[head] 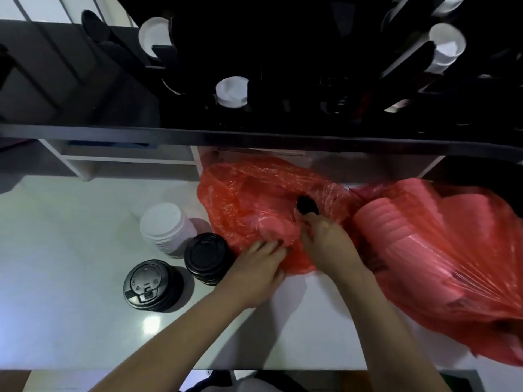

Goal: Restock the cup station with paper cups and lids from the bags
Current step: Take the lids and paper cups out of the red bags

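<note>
bags: two red plastic — near bag (254,199) under both hands, far bag (441,250) of stacked lids lying right, stack running left-right | lid stacks: one white (165,226), two black (208,257) (150,284), upright on white counter (70,250) | left hand (254,267) fingers curled, gripping bag edge | right hand (325,239) pinching bag plastic

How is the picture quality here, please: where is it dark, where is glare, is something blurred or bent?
Head view: the black cup rack at the top is underexposed; a light glares off the glossy white counter; the shelf edge bows from wide-angle distortion; the full red plastic bag at the right edge is smeared; both hands, left hand and right hand, look sharp.
</note>
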Demonstrator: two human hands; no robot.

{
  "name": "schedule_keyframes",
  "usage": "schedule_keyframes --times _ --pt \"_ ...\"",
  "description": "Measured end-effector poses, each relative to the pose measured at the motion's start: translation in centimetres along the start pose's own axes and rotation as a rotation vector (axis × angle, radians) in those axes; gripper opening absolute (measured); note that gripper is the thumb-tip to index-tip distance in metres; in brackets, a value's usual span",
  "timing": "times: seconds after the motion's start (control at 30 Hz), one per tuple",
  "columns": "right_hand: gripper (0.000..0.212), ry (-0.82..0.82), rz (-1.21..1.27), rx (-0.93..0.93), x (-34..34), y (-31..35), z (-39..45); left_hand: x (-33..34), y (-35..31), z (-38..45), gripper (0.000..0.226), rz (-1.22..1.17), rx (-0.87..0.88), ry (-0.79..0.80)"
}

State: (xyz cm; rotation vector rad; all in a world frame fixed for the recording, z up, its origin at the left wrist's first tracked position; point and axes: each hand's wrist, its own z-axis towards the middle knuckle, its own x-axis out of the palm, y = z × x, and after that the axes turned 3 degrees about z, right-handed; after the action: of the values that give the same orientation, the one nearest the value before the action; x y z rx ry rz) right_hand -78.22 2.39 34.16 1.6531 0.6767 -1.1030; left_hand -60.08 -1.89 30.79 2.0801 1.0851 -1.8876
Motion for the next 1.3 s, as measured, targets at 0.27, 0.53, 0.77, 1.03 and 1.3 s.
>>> schedule_keyframes --times 0.27,0.53,0.77,1.03,1.3 --pt "0.049 -0.019 -0.1 0.147 -0.7 -2.9 0.8 1.0 -0.4 0.9 0.046 0.051 -0.108 0.231" --pt "0.065 0.004 -0.076 0.216 -0.7 -2.7 2.9 -0.1 -0.1 0.8 0.039 0.053 -0.234 0.331" --pt "0.06 0.002 -0.067 0.235 -0.4 -2.7 3.4 -2.0 -0.4 1.8 0.032 0.034 -0.211 0.028" --pt "0.067 0.009 -0.062 0.234 0.1 -3.2 2.4 -3.5 -1.7 8.5 0.047 -0.127 -0.14 -0.187" --pt "0.07 -0.007 0.035 0.221 0.4 -4.0 2.3 -3.8 -1.7 12.9 0.035 -0.395 -0.298 -0.06"
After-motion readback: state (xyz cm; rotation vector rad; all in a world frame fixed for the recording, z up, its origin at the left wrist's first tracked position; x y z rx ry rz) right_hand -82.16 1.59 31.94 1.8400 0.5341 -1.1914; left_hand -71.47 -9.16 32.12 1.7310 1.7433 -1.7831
